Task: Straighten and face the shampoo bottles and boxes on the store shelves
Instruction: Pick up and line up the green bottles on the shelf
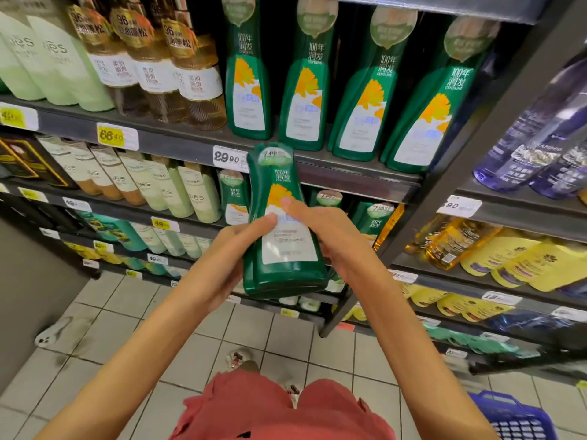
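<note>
A green shampoo bottle (282,236) with a yellow flower and a white label is held upright in front of the shelves, label facing me. My left hand (222,258) grips its left side with the thumb across the label. My right hand (330,239) grips its right side, thumb lying over the label. Several matching green bottles (305,90) stand in a row on the upper shelf (349,176), leaning slightly, labels forward. More small green bottles (233,198) stand on the shelf below, partly hidden behind the held one.
Amber bottles (152,65) and pale green bottles (47,58) fill the upper left. Purple bottles (540,147) and yellow pouches (524,265) sit in the right bay past a grey upright (444,185). A blue basket (514,420) stands on the tiled floor at lower right.
</note>
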